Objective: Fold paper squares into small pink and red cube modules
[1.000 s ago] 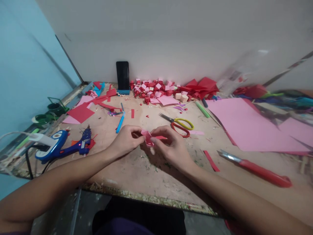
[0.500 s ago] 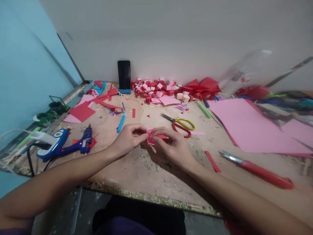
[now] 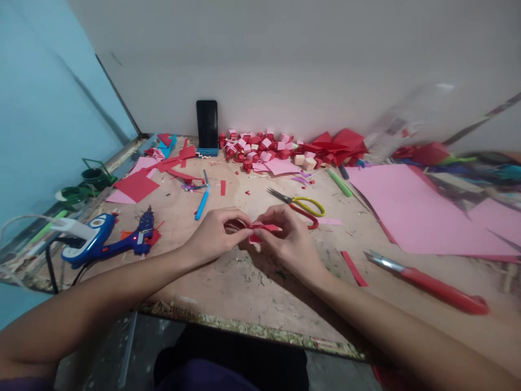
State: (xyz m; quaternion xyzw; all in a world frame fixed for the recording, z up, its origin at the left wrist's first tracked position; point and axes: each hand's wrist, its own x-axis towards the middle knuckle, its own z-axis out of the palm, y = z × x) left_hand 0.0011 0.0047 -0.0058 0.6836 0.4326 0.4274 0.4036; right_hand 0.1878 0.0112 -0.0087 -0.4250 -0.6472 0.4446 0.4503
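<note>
Between my two hands is a small folded piece of red and pink paper (image 3: 257, 237), held just above the wooden table. My left hand (image 3: 217, 232) pinches its left edge between thumb and fingertips. From the other side, the thumb and fingers of my right hand (image 3: 288, 239) close on the paper and hide part of it. Scissors (image 3: 301, 207) with one yellow and one red handle lie beyond my right hand. A blue pen-like tool (image 3: 202, 202) rests past my left hand. Right of my right wrist is a red paper strip (image 3: 353, 268).
A blue glue gun (image 3: 136, 239) and a power strip (image 3: 91, 236) lie at left. Small red and pink paper cubes (image 3: 260, 146) are heaped along the wall beside a phone (image 3: 207, 125). Pink sheets (image 3: 411, 212) and a red-handled knife (image 3: 439, 288) occupy the right side.
The fingers have shifted on the folded paper, which is turned and pressed flatter, with less pink showing. Both hands have moved slightly; the things on the table are where they were.
</note>
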